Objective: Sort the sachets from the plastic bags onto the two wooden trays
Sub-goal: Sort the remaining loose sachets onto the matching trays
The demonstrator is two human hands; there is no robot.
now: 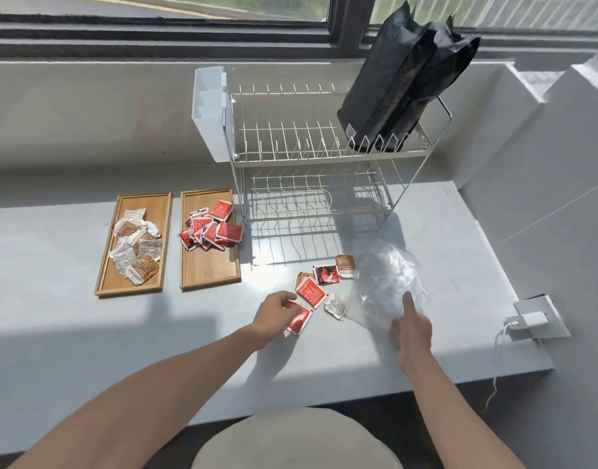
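Note:
Two wooden trays lie side by side on the grey counter: the left tray (pixel 102 275) holds several brown-and-white sachets (pixel 136 245), the right tray (pixel 209 277) holds several red sachets (pixel 211 228). Loose sachets lie between my hands: a red one (pixel 311 292), a dark red one (pixel 326 275), a brown one (pixel 345 264), a silvery one (pixel 336 306). My left hand (pixel 275 314) pinches a red sachet (pixel 299 321) at its edge. My right hand (pixel 411 328) rests with the forefinger stretched out on a crumpled clear plastic bag (pixel 392 282).
A white two-tier wire dish rack (pixel 311 157) stands behind the loose sachets, with black foil bags (pixel 402 82) leaning in its top tier and a white caddy (pixel 209 110) on its left. A wall socket with a white charger (pixel 531 321) sits at the counter's right edge.

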